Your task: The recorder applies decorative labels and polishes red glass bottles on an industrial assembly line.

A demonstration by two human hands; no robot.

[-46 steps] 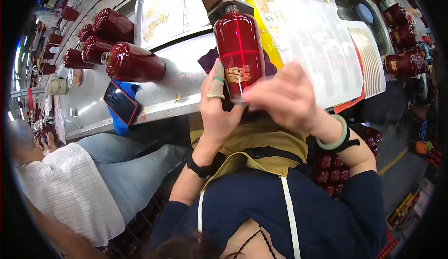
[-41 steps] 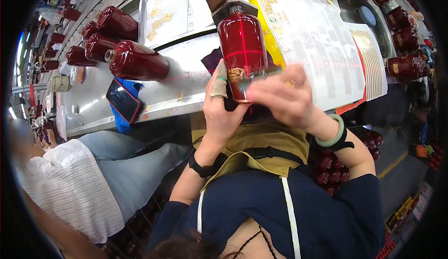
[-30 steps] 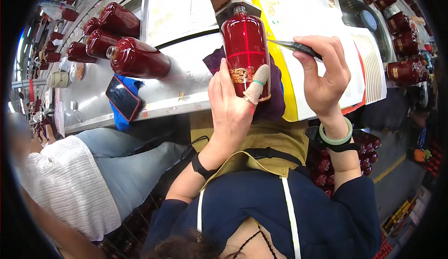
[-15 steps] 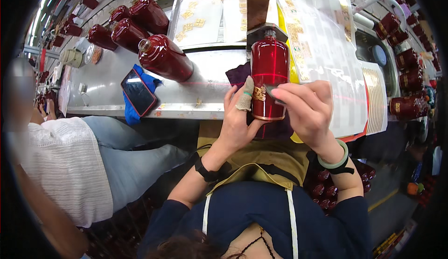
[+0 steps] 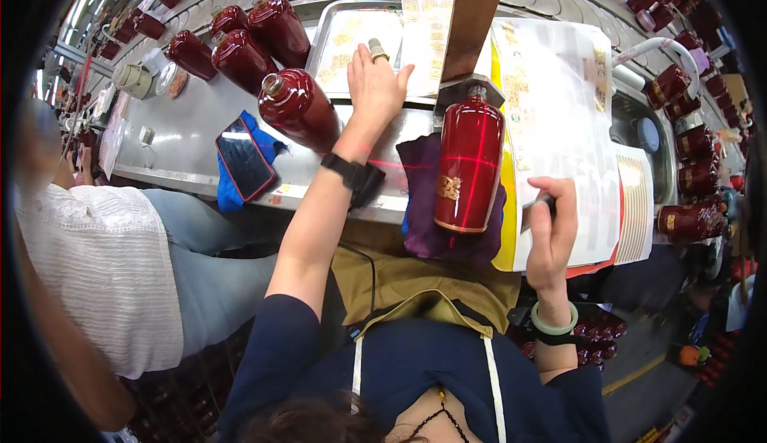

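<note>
My left hand [image 5: 375, 87], a cloth cover on one finger, reaches over the metal tray [image 5: 317, 42] with its fingers stretched out. Under it lies a pale sheet [image 5: 343, 71] bearing gold stickers. My right hand [image 5: 553, 231] is closed on a small flat scraper-like tool [image 5: 527, 218] with a dark end, to the right of the bottle. A glossy dark red bottle [image 5: 470, 155] lies on purple cloth [image 5: 419, 179], neck away from me. Low on its left side sits a gold sticker [image 5: 449, 187]. Red light lines cross the glass, and neither hand touches it.
Several red bottles [image 5: 300, 111] stand left of my left forearm. A phone [image 5: 245, 159] lies on blue cloth near the front edge. A wooden post [image 5: 473, 19] rises behind the lying bottle. White sticker sheets [image 5: 559, 123] cover the right side. A person [image 5: 104, 275] sits at left.
My left hand has let go of the bottle and moved up and left onto the sticker sheet. My right hand has drawn back from the bottle with the tool.
</note>
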